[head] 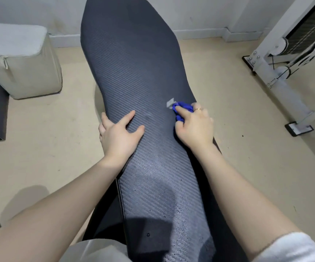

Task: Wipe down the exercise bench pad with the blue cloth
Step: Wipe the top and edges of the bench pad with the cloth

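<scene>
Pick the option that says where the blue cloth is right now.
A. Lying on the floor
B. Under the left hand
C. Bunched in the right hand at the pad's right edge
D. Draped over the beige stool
C: the blue cloth is bunched under the right hand near the bench pad edge, while the left hand rests bare on the pad.

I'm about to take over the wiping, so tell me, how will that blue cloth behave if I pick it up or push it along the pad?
Likely floppy: the cloth is bunched into a wad under the right hand. Probably light, since the fingers alone hold it. It may drag rather than glide, as the pad looks ribbed.
</scene>
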The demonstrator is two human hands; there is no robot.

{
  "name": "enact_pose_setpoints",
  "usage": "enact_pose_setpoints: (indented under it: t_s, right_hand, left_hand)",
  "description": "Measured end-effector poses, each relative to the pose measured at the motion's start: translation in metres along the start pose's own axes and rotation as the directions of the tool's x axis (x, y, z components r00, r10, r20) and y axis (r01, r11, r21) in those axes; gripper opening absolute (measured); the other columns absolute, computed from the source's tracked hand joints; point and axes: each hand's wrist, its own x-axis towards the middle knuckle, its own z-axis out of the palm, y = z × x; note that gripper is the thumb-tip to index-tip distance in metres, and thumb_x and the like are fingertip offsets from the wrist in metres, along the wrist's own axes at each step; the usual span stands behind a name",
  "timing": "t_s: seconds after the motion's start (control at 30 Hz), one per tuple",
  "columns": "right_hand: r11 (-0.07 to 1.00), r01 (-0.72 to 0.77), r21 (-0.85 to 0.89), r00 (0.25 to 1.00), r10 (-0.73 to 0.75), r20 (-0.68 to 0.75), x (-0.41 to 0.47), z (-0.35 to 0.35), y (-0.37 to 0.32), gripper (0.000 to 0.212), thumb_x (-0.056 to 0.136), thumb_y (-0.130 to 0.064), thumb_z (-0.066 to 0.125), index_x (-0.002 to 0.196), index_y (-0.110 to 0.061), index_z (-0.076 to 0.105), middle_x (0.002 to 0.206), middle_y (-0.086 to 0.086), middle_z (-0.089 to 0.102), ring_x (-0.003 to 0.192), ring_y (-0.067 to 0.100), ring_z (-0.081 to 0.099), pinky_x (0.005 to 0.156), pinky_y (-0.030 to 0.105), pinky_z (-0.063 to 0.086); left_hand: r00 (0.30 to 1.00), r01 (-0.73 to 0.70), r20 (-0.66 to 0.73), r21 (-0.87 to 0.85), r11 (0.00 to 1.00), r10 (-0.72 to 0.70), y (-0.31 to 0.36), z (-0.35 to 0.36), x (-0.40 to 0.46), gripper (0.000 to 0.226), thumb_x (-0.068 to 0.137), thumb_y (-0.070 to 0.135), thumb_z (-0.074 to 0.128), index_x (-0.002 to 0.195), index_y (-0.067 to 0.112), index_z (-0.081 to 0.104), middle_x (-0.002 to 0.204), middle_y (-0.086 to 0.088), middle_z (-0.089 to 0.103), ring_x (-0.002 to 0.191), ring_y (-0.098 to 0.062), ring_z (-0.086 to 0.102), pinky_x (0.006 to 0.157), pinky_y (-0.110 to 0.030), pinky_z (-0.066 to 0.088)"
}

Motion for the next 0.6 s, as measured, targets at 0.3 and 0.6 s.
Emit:
enact_pose_setpoints:
  t_s: [0.3,0.6]
  right_hand:
    - [0.977,0.209,0.030,0.977,-0.210,0.034,-0.049,-0.004,-0.068,0.044,0.075,-0.032,0.044,0.114,-0.037,0.063,0.104,0.007,0.058,0.086,0.032,0.053,0.070,0.036,0.043]
    - [0.917,0.347,0.194,0.930,-0.364,0.056,-0.104,-0.002,-0.121,0.048,0.069,-0.034,0.037,0.107,-0.038,0.066,0.097,0.002,0.060,0.076,0.029,0.052,0.066,0.036,0.042]
  left_hand:
    - [0.994,0.068,0.108,-0.333,0.940,-0.033,0.004,-0.017,0.001,0.050,0.096,0.044,0.027,0.145,0.030,0.033,0.159,-0.007,0.014,0.146,-0.022,0.010,0.120,-0.038,0.011]
    - [0.874,0.411,0.472,-0.588,0.697,-0.116,-0.041,-0.066,0.000,0.056,0.101,0.040,0.018,0.134,0.005,0.046,0.137,-0.002,0.051,0.126,-0.014,0.048,0.112,-0.038,0.031]
